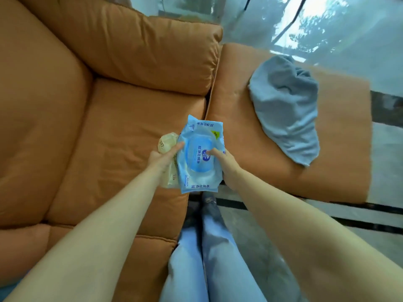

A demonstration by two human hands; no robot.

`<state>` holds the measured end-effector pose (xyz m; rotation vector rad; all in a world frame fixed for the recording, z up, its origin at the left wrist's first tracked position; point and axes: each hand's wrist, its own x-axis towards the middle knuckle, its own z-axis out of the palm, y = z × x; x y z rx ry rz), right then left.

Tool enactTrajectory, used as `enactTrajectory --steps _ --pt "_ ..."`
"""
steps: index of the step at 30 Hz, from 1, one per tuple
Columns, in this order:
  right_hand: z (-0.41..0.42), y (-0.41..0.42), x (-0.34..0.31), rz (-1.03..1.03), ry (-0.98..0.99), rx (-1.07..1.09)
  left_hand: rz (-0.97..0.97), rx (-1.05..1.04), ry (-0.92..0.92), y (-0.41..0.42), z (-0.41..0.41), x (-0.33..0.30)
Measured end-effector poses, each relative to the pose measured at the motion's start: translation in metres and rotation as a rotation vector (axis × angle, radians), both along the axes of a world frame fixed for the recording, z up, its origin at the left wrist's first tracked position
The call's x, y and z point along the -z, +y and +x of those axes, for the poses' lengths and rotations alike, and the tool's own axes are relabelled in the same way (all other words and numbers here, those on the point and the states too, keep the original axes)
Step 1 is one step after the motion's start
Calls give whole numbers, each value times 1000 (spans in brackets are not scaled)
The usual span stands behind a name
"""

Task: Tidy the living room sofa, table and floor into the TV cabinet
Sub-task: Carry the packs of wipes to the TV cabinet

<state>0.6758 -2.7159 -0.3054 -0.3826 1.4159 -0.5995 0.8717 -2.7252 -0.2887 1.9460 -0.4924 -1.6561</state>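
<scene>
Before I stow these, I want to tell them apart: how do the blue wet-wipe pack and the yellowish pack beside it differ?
The blue wet-wipe pack lies on top in full view; the yellowish pack is mostly hidden beneath it. Both hands hold the blue pack, the right hand at its edge; only the left hand touches the yellowish one. Both are soft plastic packets.

Orange sofa (pixel 122 118); grey cloth (pixel 285 110) crumpled on its chaise seat.

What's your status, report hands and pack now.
Left hand holds a yellowish packet, fingers on the blue wipes pack. Right hand grips the pack. Grey cloth left on the sofa.
</scene>
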Motion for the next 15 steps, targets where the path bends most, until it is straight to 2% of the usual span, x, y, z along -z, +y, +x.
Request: enactTrajectory --steps 7,15 --pt "-84 56 -28 -98 58 247 -16 375 12 -12 -89 -27" --pt "-205 128 -65 -136 212 520 -5 727 84 2 -238 -67"
